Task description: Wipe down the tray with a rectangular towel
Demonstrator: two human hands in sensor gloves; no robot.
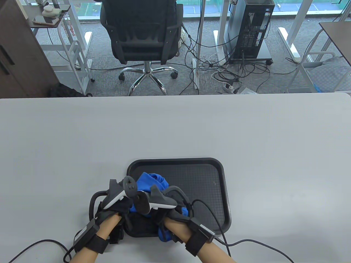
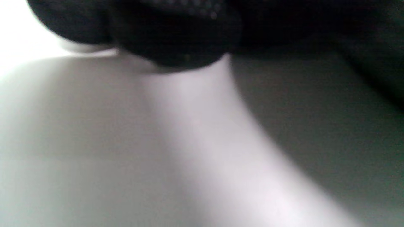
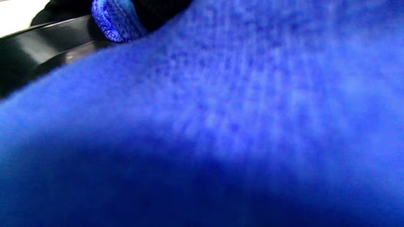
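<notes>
Table view: both hands (image 1: 142, 204) meet over bunched blue towel (image 1: 152, 180) on tray (image 1: 208, 175); grip unclear.

Trackers hide both hands' fingers and most of the towel (image 1: 152, 180). Tray's (image 1: 208, 175) near-left corner covered. Both wrist views blurred.

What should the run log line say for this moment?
towel: bunched on tray | left hand, right hand: on towel, grip hidden | wiping: not visible

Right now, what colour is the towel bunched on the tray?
Bright blue. The towel shows best in the table view, lying on the black tray.
</notes>
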